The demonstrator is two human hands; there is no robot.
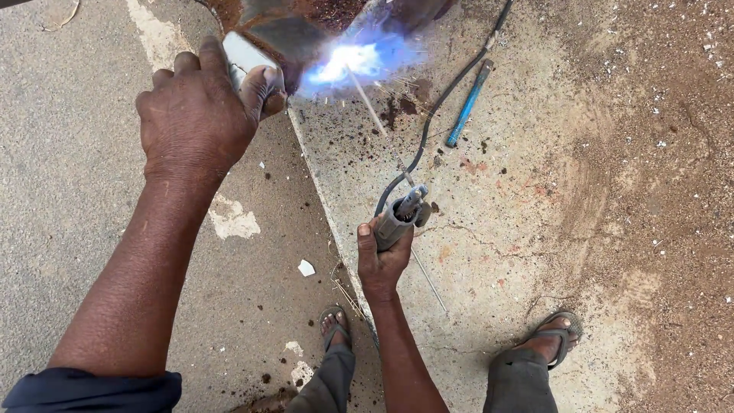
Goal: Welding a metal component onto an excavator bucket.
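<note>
My left hand [200, 107] grips a small shiny metal piece [246, 55] and presses it against a rusty steel workpiece [290, 27] at the top of the view. My right hand [382, 256] is closed around a grey welding electrode holder [401, 216]. A thin welding rod [375, 115] runs up from the holder to a bright blue-white arc [348, 61] on the workpiece, right beside my left thumb. A black cable [451, 84] leads away from the holder toward the top.
A blue-handled tool [466, 103] lies on the concrete to the right of the cable. A spare thin rod [428, 279] rests on the ground below my right hand. My sandalled feet [562, 333] stand on the slab, with gravelly dirt [673, 191] on the right.
</note>
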